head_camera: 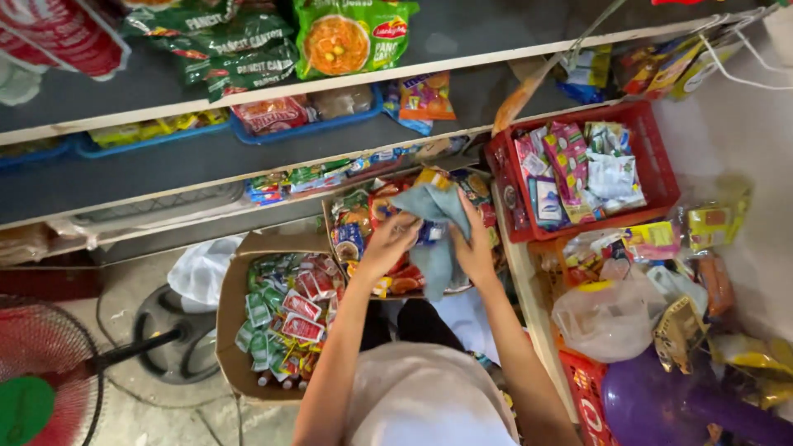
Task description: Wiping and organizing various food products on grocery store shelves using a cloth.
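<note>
A soft grey-blue cloth (435,235) is being grasped from both sides: the left hand (387,244) is being closed on its left edge and the right hand (474,248) pressed around its right fold. Directly beneath the grip, a shallow cardboard tray of colourful snack packets (363,227) is being covered; left of the grip and lower, an open brown cardboard box of green and red sachets (234,314) is being left untouched, and right of it a red plastic crate (661,165)

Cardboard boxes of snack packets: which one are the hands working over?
The box under the shelf edge: both the left hand and right hand hold a blue-grey cloth above it. The other box sits lower left, untouched.
</note>
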